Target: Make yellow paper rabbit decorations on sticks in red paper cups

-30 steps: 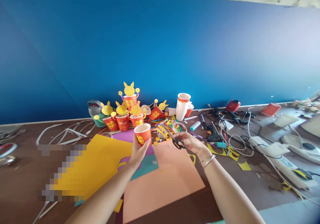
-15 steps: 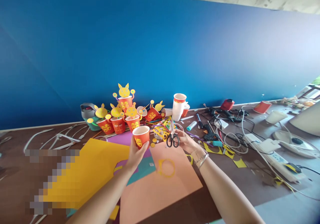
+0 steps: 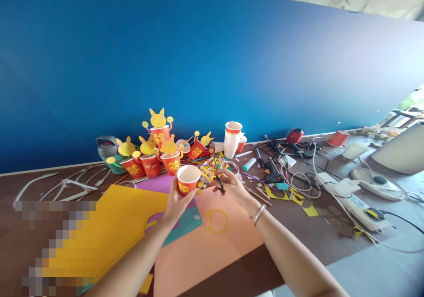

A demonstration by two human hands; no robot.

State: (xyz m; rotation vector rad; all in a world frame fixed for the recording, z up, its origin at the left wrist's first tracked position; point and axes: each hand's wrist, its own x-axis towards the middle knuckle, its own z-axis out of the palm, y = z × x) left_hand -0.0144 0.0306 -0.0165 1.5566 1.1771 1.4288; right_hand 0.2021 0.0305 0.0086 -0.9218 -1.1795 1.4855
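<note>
The left hand wraps its fingers around a red paper cup with yellow lettering, thumb on the near side, the white inside showing above the grip. Just to the right, the right hand pinches a pair of scissors by the handles, blades pointing up and away from its fingers; seen nearly edge-on, they do not tell whether they are parted. Below the right fingers, a yellow ring lies on a peach sheet. An orange-yellow sheet spreads left of the left fingers, and beyond them stand red cups with yellow animal-head cutouts. A stack of white cups rises beyond the right fingers, while a black glue gun and yellow scraps lie to their right on the brown bench.
</note>
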